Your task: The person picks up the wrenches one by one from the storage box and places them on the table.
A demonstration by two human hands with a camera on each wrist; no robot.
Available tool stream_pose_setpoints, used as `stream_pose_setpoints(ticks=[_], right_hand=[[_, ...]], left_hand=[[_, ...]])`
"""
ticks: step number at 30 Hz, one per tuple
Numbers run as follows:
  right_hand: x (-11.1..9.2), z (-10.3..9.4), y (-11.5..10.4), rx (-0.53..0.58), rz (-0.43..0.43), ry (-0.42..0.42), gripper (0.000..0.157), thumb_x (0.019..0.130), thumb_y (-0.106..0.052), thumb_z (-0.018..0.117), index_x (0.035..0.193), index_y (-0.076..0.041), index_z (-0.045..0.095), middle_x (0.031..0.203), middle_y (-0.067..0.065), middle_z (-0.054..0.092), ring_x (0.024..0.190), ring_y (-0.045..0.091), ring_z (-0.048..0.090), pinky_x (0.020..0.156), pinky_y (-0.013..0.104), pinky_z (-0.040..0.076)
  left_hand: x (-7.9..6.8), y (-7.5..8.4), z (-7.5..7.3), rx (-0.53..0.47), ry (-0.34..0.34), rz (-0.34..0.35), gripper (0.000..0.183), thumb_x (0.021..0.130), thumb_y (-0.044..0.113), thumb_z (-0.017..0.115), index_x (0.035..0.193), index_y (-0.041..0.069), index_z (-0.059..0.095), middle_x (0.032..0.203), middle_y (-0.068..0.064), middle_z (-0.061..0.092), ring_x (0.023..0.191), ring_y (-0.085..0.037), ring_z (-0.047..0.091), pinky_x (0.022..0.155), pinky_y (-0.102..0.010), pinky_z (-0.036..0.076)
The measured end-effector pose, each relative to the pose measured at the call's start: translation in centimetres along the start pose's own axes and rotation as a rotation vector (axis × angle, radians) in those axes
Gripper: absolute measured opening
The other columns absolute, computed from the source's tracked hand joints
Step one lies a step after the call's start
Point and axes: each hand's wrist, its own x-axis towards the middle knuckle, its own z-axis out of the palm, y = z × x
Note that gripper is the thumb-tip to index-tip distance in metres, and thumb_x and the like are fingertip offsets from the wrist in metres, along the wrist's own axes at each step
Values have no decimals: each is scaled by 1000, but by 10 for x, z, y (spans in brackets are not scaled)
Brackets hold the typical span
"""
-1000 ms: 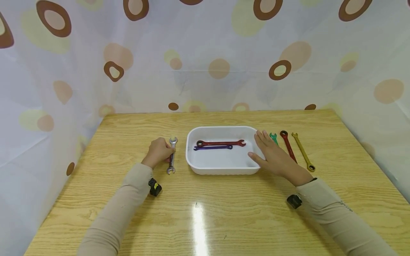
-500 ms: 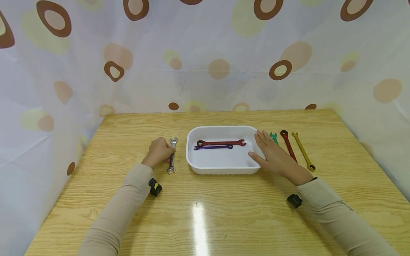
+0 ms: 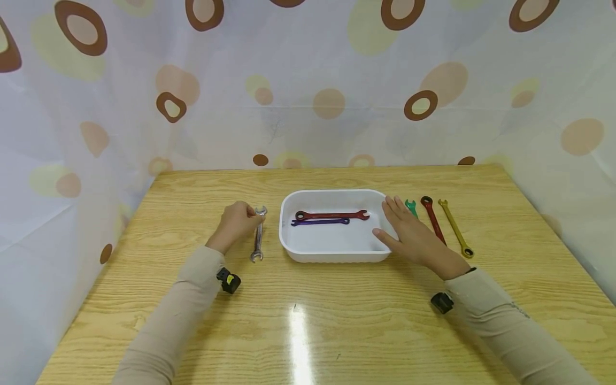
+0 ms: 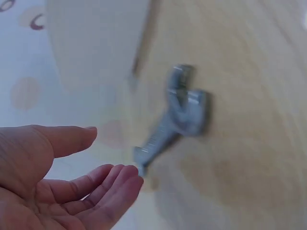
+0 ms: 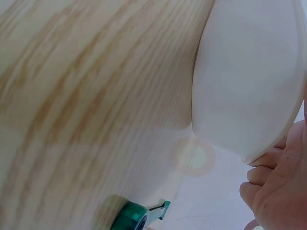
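A silver open-end wrench (image 3: 259,239) lies on the table to the left of the white tray (image 3: 337,258). My left hand (image 3: 236,223) hovers over its upper part. In the left wrist view, a gap parts the thumb from the slightly bent fingers of the left hand (image 4: 62,191), and the wrench (image 4: 187,115), blurred, lies beyond the fingertips. My right hand (image 3: 416,240) rests on the tray's right rim with fingers extended. A red combination wrench (image 3: 332,216) and a thinner purple wrench (image 3: 320,222) lie inside the tray.
Right of the tray lie a green wrench (image 3: 410,205), partly hidden by the right hand, a red wrench (image 3: 434,220) and a yellow one (image 3: 456,229). A patterned curtain (image 3: 289,128) stands behind the wooden table (image 3: 269,321) and along its sides.
My left hand has let go of the silver wrench and shifted slightly up and left. The wrench stays on the table. The right hand and tray have not moved.
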Motion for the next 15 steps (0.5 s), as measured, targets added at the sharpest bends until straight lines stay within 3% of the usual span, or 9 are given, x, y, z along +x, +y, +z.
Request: stream_pose_setpoints(ticks=[4, 7, 15], right_hand=[[0, 0, 0, -8, 2, 1, 81, 100, -50, 40, 150, 7, 12, 158, 22, 4, 146, 39, 0, 114, 57, 14], [0, -1, 0, -9, -2, 9, 80, 100, -49, 41, 149, 8, 13, 158, 24, 6, 146, 39, 0, 113, 57, 15], [-2, -1, -2, 6, 0, 8, 80, 100, -48, 41, 150, 7, 13, 158, 23, 6, 146, 38, 0, 113, 57, 15]], left_hand=[[-2, 18, -8, -31, 17, 50, 38, 93, 28, 62, 112, -5, 63, 106, -18, 64, 95, -28, 61, 77, -37, 53], [-4, 35, -9, -82, 21, 102, 39, 93, 27, 64, 116, -4, 61, 107, -16, 64, 100, -28, 60, 82, -37, 52], [-4, 67, 15, -212, -90, 344, 40, 90, 21, 69, 119, -4, 60, 114, -18, 63, 105, -27, 61, 92, -34, 51]])
